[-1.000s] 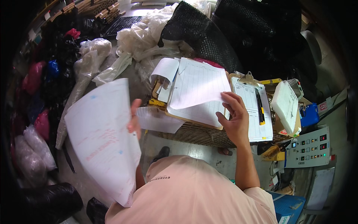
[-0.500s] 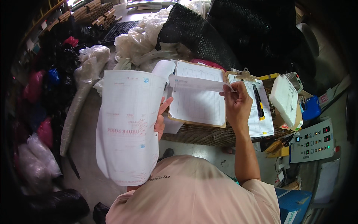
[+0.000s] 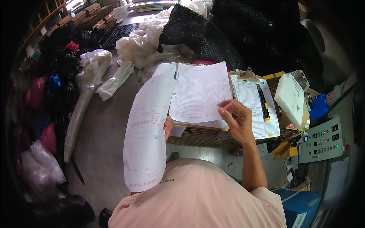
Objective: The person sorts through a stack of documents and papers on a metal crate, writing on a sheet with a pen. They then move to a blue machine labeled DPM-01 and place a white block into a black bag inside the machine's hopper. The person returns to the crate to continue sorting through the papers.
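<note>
My left hand [image 3: 167,128] is closed on a bundle of printed sheets [image 3: 146,133] folded over toward me; most of its fingers are hidden behind the paper. The sheets bend over the left side of a clipboard [image 3: 201,124], where a lined form [image 3: 201,91] lies, its far right corner slightly raised. Over this form's right edge is my right hand [image 3: 237,117], empty, with thumb and forefinger bent and a little apart. To its right, a second clipboard [image 3: 249,75] holds another form, with a black and yellow cutter knife [image 3: 263,102] on top.
Both clipboards rest on a wire basket [image 3: 201,138]. A white foam block [image 3: 291,99] and a blue case [image 3: 318,106] stand to the right, above a control panel [image 3: 320,140]. Black bubble wrap [image 3: 197,38] lies beyond; plastic bags [image 3: 95,60] cover the left side.
The sheet my right hand pinched has been let go and now lies spread over the clipboard. My left hand has brought the folded sheets to the right.
</note>
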{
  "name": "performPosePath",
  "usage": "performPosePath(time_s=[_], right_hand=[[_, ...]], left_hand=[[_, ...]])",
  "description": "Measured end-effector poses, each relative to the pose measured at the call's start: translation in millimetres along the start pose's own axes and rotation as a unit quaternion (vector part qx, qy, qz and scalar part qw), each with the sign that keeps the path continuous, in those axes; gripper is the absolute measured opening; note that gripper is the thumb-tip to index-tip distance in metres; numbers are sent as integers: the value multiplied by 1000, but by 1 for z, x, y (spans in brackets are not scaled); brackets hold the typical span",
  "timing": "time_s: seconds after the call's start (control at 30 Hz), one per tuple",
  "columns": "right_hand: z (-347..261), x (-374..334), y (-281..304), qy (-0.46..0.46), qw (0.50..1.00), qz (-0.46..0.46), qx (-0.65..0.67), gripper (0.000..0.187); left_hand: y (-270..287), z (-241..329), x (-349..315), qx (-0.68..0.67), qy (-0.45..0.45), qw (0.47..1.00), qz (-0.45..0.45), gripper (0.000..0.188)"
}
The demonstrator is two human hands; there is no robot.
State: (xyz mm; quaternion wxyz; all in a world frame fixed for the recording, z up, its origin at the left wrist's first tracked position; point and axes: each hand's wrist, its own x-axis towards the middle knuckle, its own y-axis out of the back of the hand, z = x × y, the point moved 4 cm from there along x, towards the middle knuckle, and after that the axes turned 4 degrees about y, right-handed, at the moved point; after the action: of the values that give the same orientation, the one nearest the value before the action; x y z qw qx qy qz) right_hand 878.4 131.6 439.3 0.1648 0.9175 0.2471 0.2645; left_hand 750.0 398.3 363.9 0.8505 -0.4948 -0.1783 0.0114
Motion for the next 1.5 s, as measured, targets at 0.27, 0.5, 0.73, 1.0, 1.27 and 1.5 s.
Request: performPosePath(time_s=[0.27,0.5,0.73,1.0,1.27,1.5], right_hand=[[11,3,-4,-52,990,-68,-112,12],[26,1,-7,-33,981,-49,-184,26],[51,-4,-6,-31,983,24,-180,60],[78,-3,-11,-140,988,0,66,46],[65,-13,-21,-144,980,79,108,41],[51,-6,-24,-223,960,30,164,32]], left_hand=[[-4,-7,-3,56,-4,998,23,53],[-3,-16,-16,118,1,992,47,51],[-4,-12,-24,151,-8,987,62,50],[-3,-7,-28,170,-15,983,68,48],[-1,-8,-32,179,-10,981,73,47],[-1,-7,-33,188,-7,979,72,46]])
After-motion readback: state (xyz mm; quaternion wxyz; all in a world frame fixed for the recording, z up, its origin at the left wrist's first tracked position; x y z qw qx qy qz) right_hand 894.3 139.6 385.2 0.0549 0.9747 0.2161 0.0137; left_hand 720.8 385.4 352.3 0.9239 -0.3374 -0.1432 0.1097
